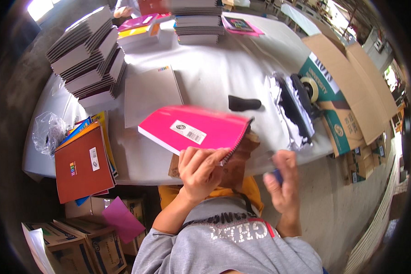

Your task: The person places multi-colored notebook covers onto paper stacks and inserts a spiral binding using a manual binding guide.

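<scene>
A bright pink spiral notebook with a white label is tilted above the near side of the table. My left hand is closed on its near edge, close to the bound corner. To the right, apart from the notebook, my right hand is raised and partly blurred. Its fingers close round a small dark blue object whose kind I cannot make out. Beyond the pink notebook lies a pale grey notebook on the table. Brown paper or card shows beneath the pink notebook, partly hidden.
Tall stacks of spiral notebooks stand at the far left, with another stack at the back. Brown notebooks overhang the left edge beside a plastic bag. Rightward are a black object, a tape dispenser and an open carton.
</scene>
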`<state>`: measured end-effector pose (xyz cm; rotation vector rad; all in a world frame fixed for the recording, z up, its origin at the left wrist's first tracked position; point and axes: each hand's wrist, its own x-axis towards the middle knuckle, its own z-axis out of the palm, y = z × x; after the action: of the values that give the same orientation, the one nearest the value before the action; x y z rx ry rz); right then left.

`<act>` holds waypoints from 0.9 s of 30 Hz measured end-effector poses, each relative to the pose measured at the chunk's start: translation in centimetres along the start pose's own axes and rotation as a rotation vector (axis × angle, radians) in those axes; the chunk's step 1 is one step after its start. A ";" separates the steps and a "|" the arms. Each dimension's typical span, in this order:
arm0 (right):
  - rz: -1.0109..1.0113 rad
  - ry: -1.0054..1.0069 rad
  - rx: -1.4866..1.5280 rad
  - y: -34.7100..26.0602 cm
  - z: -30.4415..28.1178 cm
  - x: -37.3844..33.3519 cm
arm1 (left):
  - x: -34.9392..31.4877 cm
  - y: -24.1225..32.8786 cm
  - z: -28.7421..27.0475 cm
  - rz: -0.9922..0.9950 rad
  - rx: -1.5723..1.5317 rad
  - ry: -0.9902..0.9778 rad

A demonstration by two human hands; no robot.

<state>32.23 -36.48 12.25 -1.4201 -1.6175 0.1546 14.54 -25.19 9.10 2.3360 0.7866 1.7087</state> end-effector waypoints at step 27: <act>0.336 -0.350 0.459 0.1 2.4 -3.2 | -1.7 0.2 1.5 0.068 0.111 0.127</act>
<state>30.30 -37.98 9.11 -1.3331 -1.4702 0.9526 15.59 -25.90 7.20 2.3701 0.8537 1.9043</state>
